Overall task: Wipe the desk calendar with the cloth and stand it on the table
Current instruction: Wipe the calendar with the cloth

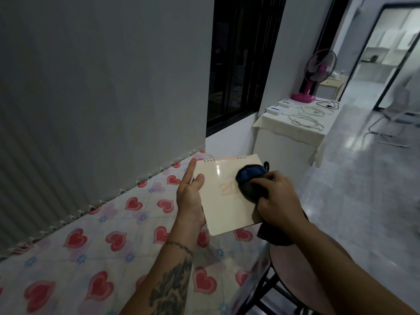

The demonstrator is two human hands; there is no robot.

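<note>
The left hand (191,196) grips the left edge of the one desk calendar (227,201), thumb on its glossy cream cover, holding it above the table (91,246). The right hand (279,198) presses one bunched dark cloth (250,183), soft with a blue edge, against the cover. A heart-printed tablecloth (118,242) covers the table. One pink fan (316,73) stands well apart.

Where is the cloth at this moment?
In the head view, right of centre: the dark cloth is pressed by the right hand onto the desk calendar.
</note>
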